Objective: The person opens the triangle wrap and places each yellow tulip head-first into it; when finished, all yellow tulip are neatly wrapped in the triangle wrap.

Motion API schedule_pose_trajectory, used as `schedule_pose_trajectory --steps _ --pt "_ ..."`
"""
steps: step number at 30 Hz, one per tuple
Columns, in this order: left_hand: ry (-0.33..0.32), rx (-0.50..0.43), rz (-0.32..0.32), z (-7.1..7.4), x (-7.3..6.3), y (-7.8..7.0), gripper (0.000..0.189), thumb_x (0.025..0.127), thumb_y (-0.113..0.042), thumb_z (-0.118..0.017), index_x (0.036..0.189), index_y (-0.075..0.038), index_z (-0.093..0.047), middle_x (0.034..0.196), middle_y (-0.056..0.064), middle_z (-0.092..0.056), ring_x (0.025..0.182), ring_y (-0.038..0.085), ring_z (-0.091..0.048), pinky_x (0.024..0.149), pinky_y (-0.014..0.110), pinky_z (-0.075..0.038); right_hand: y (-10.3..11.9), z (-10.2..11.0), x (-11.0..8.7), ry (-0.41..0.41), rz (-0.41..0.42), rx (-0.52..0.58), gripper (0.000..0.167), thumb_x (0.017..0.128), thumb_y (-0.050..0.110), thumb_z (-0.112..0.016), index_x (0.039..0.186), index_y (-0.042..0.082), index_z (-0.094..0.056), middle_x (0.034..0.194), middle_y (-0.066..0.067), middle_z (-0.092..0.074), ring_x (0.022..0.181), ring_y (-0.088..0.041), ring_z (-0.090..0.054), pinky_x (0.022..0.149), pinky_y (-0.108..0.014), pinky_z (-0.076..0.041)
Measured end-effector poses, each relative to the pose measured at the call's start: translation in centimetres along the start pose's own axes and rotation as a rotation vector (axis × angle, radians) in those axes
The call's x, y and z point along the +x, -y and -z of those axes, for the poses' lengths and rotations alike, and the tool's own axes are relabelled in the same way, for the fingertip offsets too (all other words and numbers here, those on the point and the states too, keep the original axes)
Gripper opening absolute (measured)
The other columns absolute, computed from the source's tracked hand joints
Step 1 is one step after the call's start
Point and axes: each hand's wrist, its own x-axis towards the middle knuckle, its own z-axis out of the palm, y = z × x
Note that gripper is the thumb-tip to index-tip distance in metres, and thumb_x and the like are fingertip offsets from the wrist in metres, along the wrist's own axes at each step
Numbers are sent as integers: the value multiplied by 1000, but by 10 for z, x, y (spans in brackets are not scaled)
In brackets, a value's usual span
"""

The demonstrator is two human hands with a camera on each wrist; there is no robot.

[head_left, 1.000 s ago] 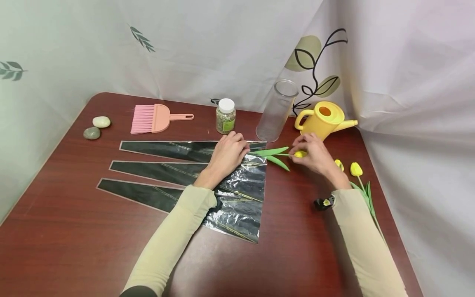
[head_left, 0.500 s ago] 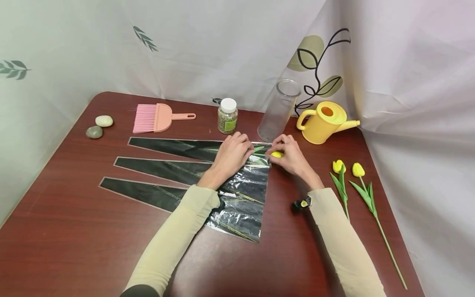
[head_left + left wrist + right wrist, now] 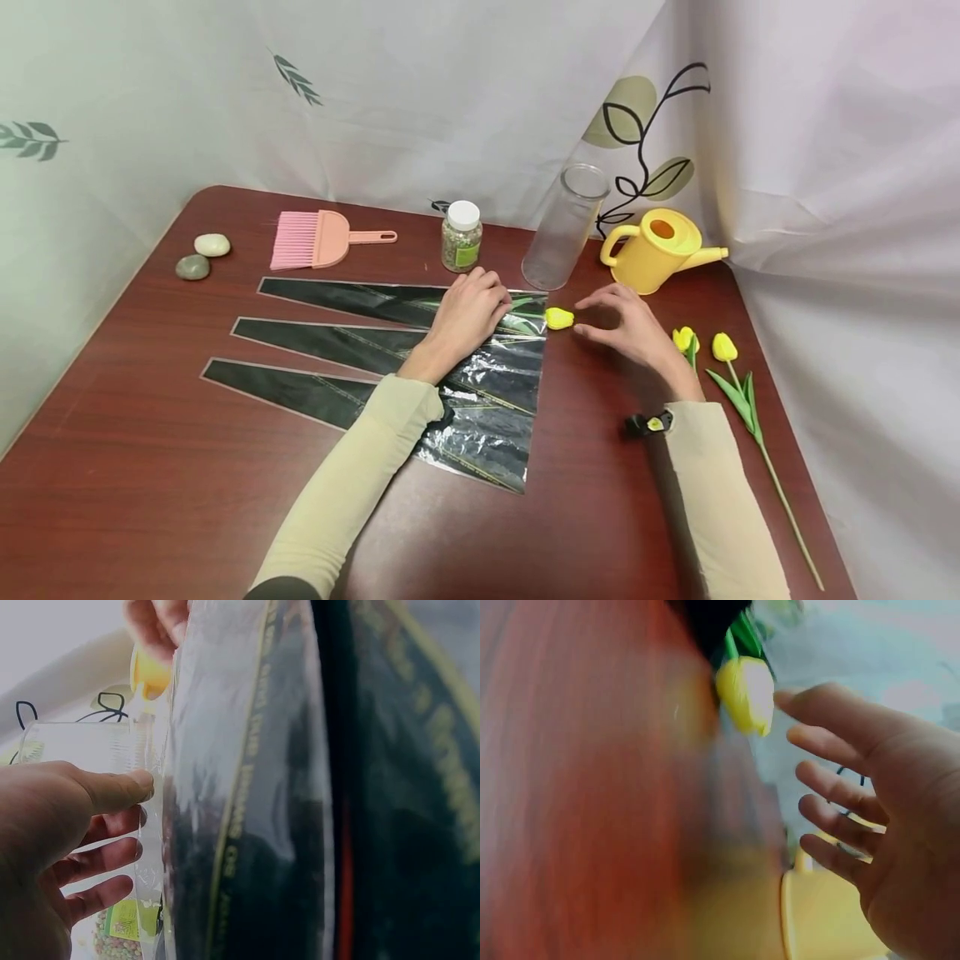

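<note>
Toward the tabletop's far edge (image 3: 405, 215), the left hand (image 3: 467, 312) pinches the sleeve (image 3: 397, 304); the tulip (image 3: 559, 319) lies between the hands, leaves (image 3: 527, 302) inside the sleeve, bloom (image 3: 561, 318) just beside the released right hand (image 3: 630, 325).

You can read no word here for certain. Across the tabletop (image 3: 592, 517), the dark sleeves (image 3: 487, 421) bear thin lines of yellow print (image 3: 491, 393), too small for you to make out from the head view. In the left wrist view you get one line close up, running from 12 o'clock toward 6 o'clock on the film, its letters turned sideways and blurred; a second, thicker band of yellow lettering (image 3: 442, 727) slants from 1 o'clock to 3 o'clock, blurrier still. Toward 12 o'clock in the head view, your jar (image 3: 460, 242) carries a yellow-green label (image 3: 467, 254), its wording illegible to you
</note>
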Motion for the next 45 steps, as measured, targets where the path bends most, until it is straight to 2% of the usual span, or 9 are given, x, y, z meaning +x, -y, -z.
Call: schedule_pose_trajectory --steps 4,10,19,24,32,35,38,42,45 --pt "0 4 -1 0 0 -1 9 94 -21 -68 92 -15 -74 91 -2 -59 89 20 -51 80 35 -42 -9 0 -7 18 -7 -44 32 82 24 -81 112 13 -73 103 -4 -62 100 -23 -54 86 -42 -41" --pt "-3 4 4 0 -1 -1 9 94 -21 -68 91 -15 -75 91 -2 -59 89 20 -51 79 35 -42 -11 -15 -2 -14 28 -67 24 85 20 -78 107 11 -74 94 -4 -62 88 -22 -53 77 -38 -42" --pt "3 3 -5 0 1 -6 11 95 -21 -66 92 -16 -75 91 -2 -59 89 19 -50 78 34 -41 2 -23 2 -126 12 28 18 83 17 -80 100 11 -75 87 -1 -63 76 -17 -56 67 -30 -46" --pt "-5 3 -6 2 3 -9 10 94 -21 -67 90 -16 -74 91 -3 -59 90 19 -50 79 34 -41 8 -34 14 -138 34 75 16 84 18 -79 98 11 -75 82 3 -62 72 -13 -56 63 -23 -45" --pt "-7 13 0 -1 4 -10 11 95 -22 -65 91 -15 -73 91 -3 -57 89 18 -48 79 34 -40 10 -47 23 -118 51 67 15 84 14 -78 99 11 -76 81 2 -60 66 -13 -51 60 -26 -41" --pt "-10 9 14 -2 3 -10 11 95 -22 -66 91 -15 -74 91 -2 -57 88 19 -48 79 34 -40 14 -39 16 -101 29 2 17 86 16 -77 102 12 -75 83 1 -59 68 -14 -51 62 -28 -41" --pt "0 9 40 -2 2 -9 11 94 -23 -67 94 -14 -74 92 -1 -58 89 20 -48 79 35 -40 19 -23 -1 -110 -5 -80 18 87 20 -76 104 13 -75 85 2 -60 74 -15 -54 66 -33 -41" --pt "6 16 50 4 0 -10 13 94 -24 -67 97 -14 -74 94 -1 -58 90 20 -48 80 35 -40 18 3 -34 -194 -89 -161 17 87 19 -75 102 10 -75 84 1 -61 76 -16 -57 69 -33 -41" --pt "14 11 19 16 -3 -13 12 94 -23 -67 98 -14 -74 94 -2 -58 89 19 -48 78 34 -41 15 21 -66 -279 -174 -210 15 87 17 -74 99 8 -75 80 0 -61 70 -15 -55 65 -28 -39"
